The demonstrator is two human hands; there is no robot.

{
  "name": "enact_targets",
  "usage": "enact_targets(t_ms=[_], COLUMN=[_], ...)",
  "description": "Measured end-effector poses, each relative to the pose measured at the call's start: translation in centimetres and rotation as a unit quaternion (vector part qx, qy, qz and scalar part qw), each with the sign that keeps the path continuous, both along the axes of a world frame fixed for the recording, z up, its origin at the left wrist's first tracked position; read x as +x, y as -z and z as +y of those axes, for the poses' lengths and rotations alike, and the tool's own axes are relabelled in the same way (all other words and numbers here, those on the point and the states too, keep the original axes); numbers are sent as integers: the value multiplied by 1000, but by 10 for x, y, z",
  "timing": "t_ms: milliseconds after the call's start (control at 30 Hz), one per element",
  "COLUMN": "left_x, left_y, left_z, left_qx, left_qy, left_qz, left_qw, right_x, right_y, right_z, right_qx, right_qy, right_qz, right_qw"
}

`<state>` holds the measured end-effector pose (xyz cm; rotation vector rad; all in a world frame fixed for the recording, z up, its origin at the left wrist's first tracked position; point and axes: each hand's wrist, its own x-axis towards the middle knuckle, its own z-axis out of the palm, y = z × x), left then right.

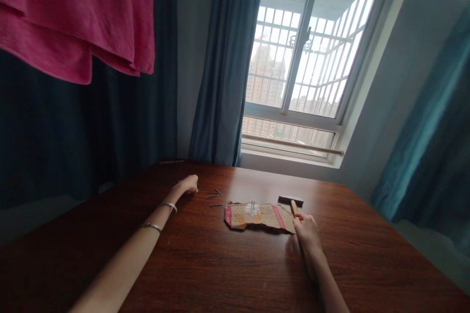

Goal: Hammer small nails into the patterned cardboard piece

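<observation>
Holding the wooden handle of a hammer [294, 207], the right hand [307, 230] has its fingers curled snugly around it. The hammer's dark head lies low, close to the table top. The left hand [189, 184] is down low at the other side, with its fingers bent close together. I cannot tell if they pinch something. Just beside them are some thin, dark loose nails [213, 196], and one more lies near the left end of a flat piece of cardboard [270, 215]. The cardboard has pink stripes and brown spots, and it sits between the two hands. Thin standing nails [253, 205] poke up from a shiny, pale patch on it. Two silver bangles [170, 206] go around the left arm. Under everything is a brown wooden table [213, 264]. Behind it are blue curtains [227, 68] and a bright window [293, 58]. A pink cloth [95, 19] hangs up on the left.
</observation>
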<state>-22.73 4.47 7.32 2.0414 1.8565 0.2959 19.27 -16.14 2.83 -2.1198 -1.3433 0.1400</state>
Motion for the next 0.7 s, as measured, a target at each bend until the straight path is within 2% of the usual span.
enact_targets(t_ms=[100,167,267,367,467,533,633,700], left_x=[5,15,46,90,134,157,179,185], left_y=[-1,-7,-20,-25,-16,-4,9,12], left_z=[5,5,-6,-30,-60,-78,-98,-109], left_qx=[12,39,76,64,49,35,32,39], left_qy=[28,61,131,231,295,312,338,347], left_qz=[18,-16,-117,-234,-289,-296,-310,-311], left_qw=[999,997,982,942,909,902,888,884], right_x=[-4,-11,-24,-39,-53,-61,-71,-76], right_y=[-2,-5,-12,-15,-16,-15,-15,-15], right_z=[0,0,-2,-4,-5,-6,-8,-9], right_qx=[55,109,175,187,193,193,196,206], right_qy=[-6,-32,-92,-160,-202,-205,-209,-214], right_qz=[4,14,53,121,200,260,322,331], right_qw=[998,993,979,962,939,923,902,896])
